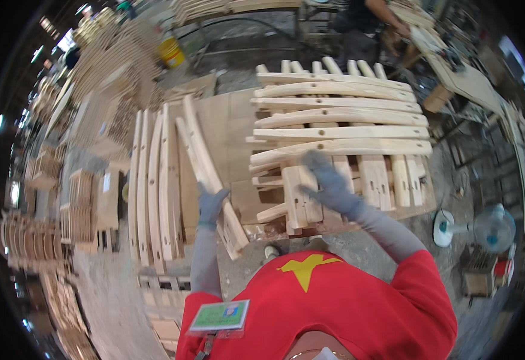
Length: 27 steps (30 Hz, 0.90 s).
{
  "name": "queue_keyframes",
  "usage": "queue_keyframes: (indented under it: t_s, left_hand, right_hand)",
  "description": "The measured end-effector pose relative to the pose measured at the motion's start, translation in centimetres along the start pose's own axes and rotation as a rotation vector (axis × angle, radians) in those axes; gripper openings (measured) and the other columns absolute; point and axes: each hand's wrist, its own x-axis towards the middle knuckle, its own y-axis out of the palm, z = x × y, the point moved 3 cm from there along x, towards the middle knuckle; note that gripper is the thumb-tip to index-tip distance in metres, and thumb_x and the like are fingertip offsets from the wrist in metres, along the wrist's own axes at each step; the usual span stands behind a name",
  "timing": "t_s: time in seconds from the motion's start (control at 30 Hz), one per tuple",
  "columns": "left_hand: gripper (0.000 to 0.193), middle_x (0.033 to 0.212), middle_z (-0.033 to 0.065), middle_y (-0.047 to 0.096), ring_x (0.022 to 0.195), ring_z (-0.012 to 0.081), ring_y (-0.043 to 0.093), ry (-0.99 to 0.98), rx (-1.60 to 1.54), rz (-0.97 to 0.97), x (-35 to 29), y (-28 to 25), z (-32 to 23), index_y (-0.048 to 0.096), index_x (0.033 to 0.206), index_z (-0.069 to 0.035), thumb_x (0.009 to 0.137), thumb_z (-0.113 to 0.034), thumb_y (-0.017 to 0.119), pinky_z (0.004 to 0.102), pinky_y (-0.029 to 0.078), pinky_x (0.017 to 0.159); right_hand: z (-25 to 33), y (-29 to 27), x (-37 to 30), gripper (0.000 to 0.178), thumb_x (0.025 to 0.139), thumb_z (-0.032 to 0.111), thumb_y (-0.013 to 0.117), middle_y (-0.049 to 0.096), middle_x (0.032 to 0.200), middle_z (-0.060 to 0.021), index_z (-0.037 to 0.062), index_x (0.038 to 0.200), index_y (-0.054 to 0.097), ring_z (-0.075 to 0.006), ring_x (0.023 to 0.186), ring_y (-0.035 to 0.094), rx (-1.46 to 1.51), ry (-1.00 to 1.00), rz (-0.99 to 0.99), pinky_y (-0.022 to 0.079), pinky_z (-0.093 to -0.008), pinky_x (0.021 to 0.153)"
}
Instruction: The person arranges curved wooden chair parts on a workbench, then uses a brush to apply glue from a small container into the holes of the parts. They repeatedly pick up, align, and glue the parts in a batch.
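Handling two curved wooden slats [205, 157] at nine o'clock seemed the step, the left hand [210, 207] apparently grasping them. The right hand [329, 182], spread and empty, was over the slat stack [341, 114] at two o'clock; the next move likely called for balance.

We note left hand [210, 205] and right hand [329, 182] gloved grey; grey sleeves [206, 264]; red shirt [352, 300], yellow pointed emblem [305, 271]; green-and-white badge [219, 316], clipped at chest.

Brown cardboard [235, 132] bears curved wooden slats [165, 180] at left; a crisscrossed stack of wood [341, 114] at right.
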Motion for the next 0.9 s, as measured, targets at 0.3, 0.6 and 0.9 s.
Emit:
queue_keyframes:
  t_s: [0.3,0.6,0.9]
  left_hand:
    - [0.068,0.124,0.0179,0.046,0.112,0.0254,0.050,0.254,-0.712,0.042,-8.9,2.7,-6.6,0.025,0.137,-0.002,0.079,-0.013,0.059,0.0320,0.043,0.092]
    - [0.035,0.113,0.0137,0.055,0.099,0.0169,0.055,0.213,-0.658,0.357,-16.8,-0.1,-18.1,0.048,0.122,0.005,0.091,-0.010,0.051,0.0289,0.047,0.081]
    - [0.034,0.119,0.0098,0.052,0.107,0.0186,0.052,-0.156,-0.866,1.247,-25.1,17.7,-18.3,0.047,0.123,-0.002,0.095,-0.021,0.049,0.0347,0.042,0.096]
  right_hand:
    - [11.0,8.4,10.5,0.084,0.076,0.038,0.060,0.053,0.118,-0.0283,-0.0004,0.141,0.023,-0.0359,0.106,0.056,0.630,0.230,0.160,0.044,-0.0361,0.091]
    - [10.1,-5.5,7.1,0.074,0.080,0.037,0.057,0.056,0.117,-0.0255,0.0033,0.140,0.030,-0.0334,0.107,0.056,0.538,0.033,0.267,0.043,-0.0334,0.091]
    - [-2.3,-11.8,-2.7,0.047,0.089,0.031,0.052,0.059,0.119,-0.0189,0.0061,0.128,0.051,-0.0275,0.109,0.057,0.317,0.333,0.655,0.040,-0.0323,0.094]
